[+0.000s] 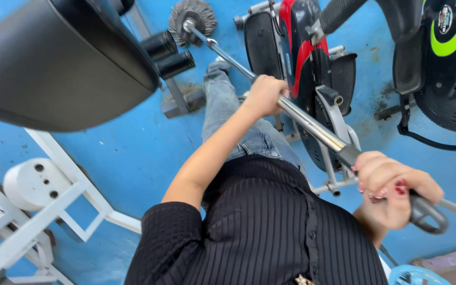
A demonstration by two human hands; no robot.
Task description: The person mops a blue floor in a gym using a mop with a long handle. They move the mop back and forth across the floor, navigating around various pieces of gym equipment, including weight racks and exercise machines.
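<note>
Head view shows you gripping a long chrome bar with both hands; its long axis runs from about 10 o'clock, where a round wire brush head caps the far end, down to 4 o'clock. Your left hand is wrapped closed around the bar farther out, toward the brush. Your right hand is closed over the dark grip at the near end, close to your body. The bar crosses above the blue floor and passes over the red-and-black exercise machine at 12 o'clock.
</note>
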